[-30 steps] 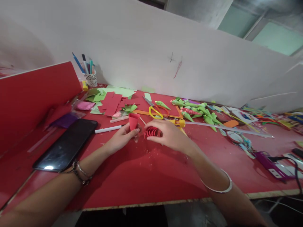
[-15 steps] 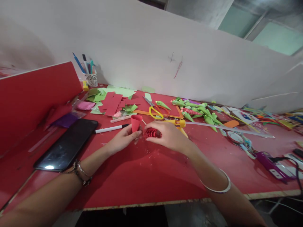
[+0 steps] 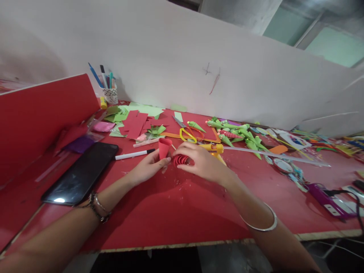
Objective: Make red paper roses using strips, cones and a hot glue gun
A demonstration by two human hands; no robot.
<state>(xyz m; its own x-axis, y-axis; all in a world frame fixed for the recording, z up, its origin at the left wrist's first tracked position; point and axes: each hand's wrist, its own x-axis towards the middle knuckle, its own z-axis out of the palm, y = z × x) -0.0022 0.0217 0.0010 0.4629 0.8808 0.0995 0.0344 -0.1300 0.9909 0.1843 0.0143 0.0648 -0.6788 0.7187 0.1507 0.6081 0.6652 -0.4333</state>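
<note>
My left hand is closed around a red paper cone, which stands with its wide end up between thumb and fingers. Close beside it, my right hand curls over a coiled strip of red paper, its loops showing under the fingers. Just behind my right hand lies a yellow glue gun with a long clear glue stick reaching to the right. Scissors with yellow and orange handles rest beyond the hands.
Left of my hands are a white marker and a black phone. Red paper pieces and green scraps lie behind. Green paper cones are piled at the back right, and a purple power strip sits at the right. A pen cup stands by the wall.
The hands stay almost in place. The right hand's fingers and the red coil under them have shifted very slightly; the left hand still has the red cone.
</note>
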